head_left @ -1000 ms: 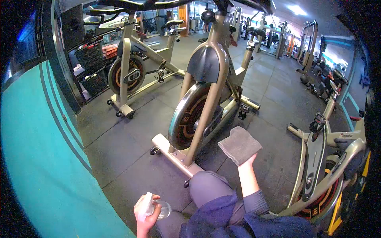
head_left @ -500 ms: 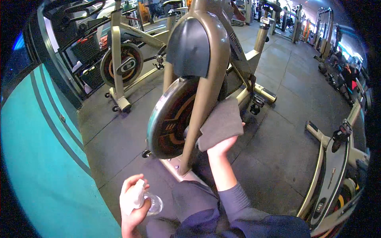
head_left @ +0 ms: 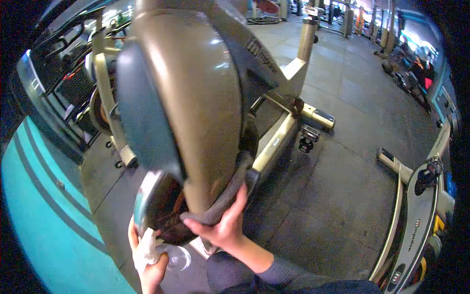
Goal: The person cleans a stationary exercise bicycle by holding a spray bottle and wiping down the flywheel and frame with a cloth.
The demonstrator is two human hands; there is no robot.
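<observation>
A bronze-coloured exercise bike frame (head_left: 196, 88) with a dark front cover (head_left: 144, 108) fills the middle of the view. My right hand (head_left: 227, 228) presses a dark grey cloth (head_left: 215, 210) around the lower end of its fork, fingers closed on the cloth. Low on the left, my left hand (head_left: 149, 264) is wrapped round the white head of a clear spray bottle (head_left: 178, 258), close beside the flywheel (head_left: 159, 206). Part of the flywheel is hidden behind the fork and the cover.
Another bike (head_left: 416, 220) stands at the right, and one more (head_left: 105, 93) at the left behind the front one. A turquoise panel (head_left: 44, 215) runs along the left. Grey floor tiles (head_left: 338, 171) extend behind, with gym machines farther back.
The bike looks larger and nearer. My right hand has moved down and left, and its cloth now wraps the fork. My left hand with the bottle has shifted slightly left, beside the flywheel.
</observation>
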